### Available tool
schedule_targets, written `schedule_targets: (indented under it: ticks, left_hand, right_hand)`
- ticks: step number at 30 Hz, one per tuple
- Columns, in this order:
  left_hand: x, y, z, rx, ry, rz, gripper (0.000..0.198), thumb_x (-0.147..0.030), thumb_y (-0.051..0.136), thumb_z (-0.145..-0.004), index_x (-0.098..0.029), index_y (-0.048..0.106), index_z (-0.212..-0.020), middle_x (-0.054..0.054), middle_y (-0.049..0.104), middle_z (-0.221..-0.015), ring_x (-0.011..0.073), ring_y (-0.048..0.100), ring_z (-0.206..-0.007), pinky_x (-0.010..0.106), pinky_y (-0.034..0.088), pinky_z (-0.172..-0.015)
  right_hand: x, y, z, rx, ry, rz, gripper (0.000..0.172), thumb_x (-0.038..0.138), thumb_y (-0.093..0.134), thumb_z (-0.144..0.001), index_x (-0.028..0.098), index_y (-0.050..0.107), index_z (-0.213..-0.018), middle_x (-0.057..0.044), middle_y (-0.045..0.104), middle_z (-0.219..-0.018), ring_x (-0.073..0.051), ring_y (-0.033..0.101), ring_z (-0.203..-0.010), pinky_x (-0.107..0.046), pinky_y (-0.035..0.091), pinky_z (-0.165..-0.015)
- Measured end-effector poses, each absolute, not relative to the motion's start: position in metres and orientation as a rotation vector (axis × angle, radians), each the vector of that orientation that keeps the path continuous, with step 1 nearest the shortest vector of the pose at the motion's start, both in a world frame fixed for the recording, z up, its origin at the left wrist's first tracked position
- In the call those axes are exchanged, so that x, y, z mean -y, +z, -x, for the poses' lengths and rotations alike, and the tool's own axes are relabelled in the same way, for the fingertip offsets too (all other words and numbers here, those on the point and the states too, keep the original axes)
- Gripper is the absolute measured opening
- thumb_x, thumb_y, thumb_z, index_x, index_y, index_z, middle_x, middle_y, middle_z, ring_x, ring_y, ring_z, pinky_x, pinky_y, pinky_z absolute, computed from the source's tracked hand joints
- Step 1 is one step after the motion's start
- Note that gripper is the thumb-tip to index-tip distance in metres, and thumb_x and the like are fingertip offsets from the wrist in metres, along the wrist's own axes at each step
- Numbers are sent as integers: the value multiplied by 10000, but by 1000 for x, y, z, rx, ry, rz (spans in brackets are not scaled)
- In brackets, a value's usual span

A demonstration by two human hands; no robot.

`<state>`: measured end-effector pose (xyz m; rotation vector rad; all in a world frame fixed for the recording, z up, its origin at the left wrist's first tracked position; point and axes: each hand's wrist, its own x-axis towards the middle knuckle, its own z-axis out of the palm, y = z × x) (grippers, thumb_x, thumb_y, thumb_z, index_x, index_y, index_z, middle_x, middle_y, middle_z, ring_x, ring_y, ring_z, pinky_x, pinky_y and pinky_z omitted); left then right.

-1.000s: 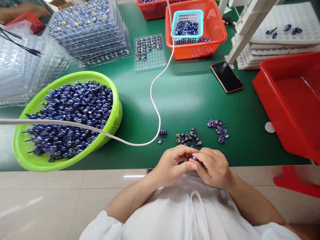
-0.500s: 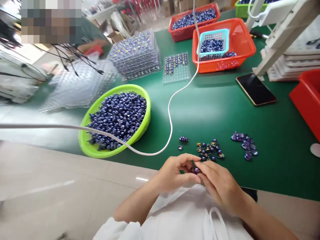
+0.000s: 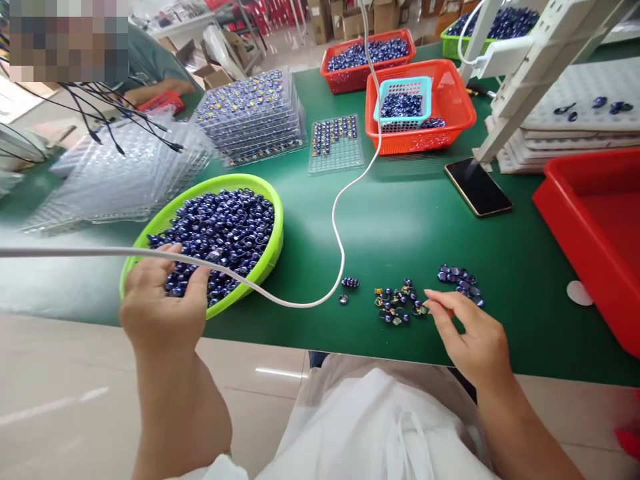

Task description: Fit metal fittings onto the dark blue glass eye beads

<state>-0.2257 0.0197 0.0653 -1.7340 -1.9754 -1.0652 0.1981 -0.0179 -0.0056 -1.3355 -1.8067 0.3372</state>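
The left hand (image 3: 163, 310) reaches over the seven o'clock rim of the green basket (image 3: 277, 240), thumb and fingers parted widely above the dark glossy pieces (image 3: 225, 223) heaped inside; the white cable (image 3: 287, 304) crosses in front. Half a second ago both hands met around one piece near the bench (image 3: 295, 327) edge; now they are well apart. Next comes a short row of pieces (image 3: 351, 283), at ten o'clock from the jewelled cluster (image 3: 395, 308). The right hand (image 3: 475, 343) has its thumb and forefinger tips narrowly together at the cluster's three o'clock edge; whether they grip a piece, I cannot tell. Flat pieces (image 3: 463, 281) lie at two o'clock from the cluster.
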Motion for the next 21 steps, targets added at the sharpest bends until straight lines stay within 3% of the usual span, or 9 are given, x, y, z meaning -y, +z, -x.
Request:
schedule_targets:
  ticks: [3, 7, 10, 15, 17, 21]
  left_hand:
    - [-19, 63, 203, 1930, -983, 1740, 454, -228, 823, -727, -203, 717, -1168, 71, 745, -1160, 289, 703, -1003, 496, 538, -984]
    - [-2, 58, 140, 1921, -1005, 2662, 132, -177, 693, -866, -198, 730, -990, 48, 743, -938, 188, 705, -856, 303, 578, -788]
    - [9, 43, 94, 1881, -947, 3171, 155, -168, 642, -905, -185, 704, -1046, 56, 722, -903, 135, 676, -723, 211, 532, -594]
    - [8, 2, 41, 1949, -940, 3065, 383, -196, 645, -901, -192, 587, -1280, 55, 690, -948, 157, 657, -747, 277, 563, -671]
    - [4, -11, 29, 1931, -930, 3017, 352, -179, 608, -914, -174, 586, -1266, 71, 691, -956, 178, 665, -782, 312, 572, -713]
    - [0, -22, 20, 1882, -912, 2978, 273, -172, 578, -931, -167, 615, -1201, 88, 698, -959, 216, 682, -852, 350, 577, -758]
  right_hand:
    - [17, -8, -208, 1800, 289, 1361, 218, 161, 600, -940, 263, 678, -1117, -36, 740, -967, -201, 707, -829, -357, 578, -798]
    - [18, -9, -205, 1900, 352, 1282, 234, 122, 602, -932, 250, 659, -1119, -39, 686, -913, -201, 652, -838, -387, 546, -810]
    - [15, -7, -188, 2009, 385, 1267, 232, 139, 601, -936, 222, 652, -1147, -63, 650, -919, -215, 611, -860, -389, 541, -781]
    - [5, -11, -156, 2180, 352, 1321, 152, 161, 570, -946, 195, 695, -1024, -89, 646, -900, -238, 565, -844, -395, 531, -735]
    - [3, -15, -152, 2160, 359, 1321, 160, 142, 551, -949, 196, 701, -960, -84, 639, -880, -229, 557, -831, -393, 529, -740]
    - [3, -17, -160, 1926, 475, 1305, 139, 173, 570, -962, 220, 689, -1016, -67, 651, -910, -220, 600, -892, -399, 539, -811]
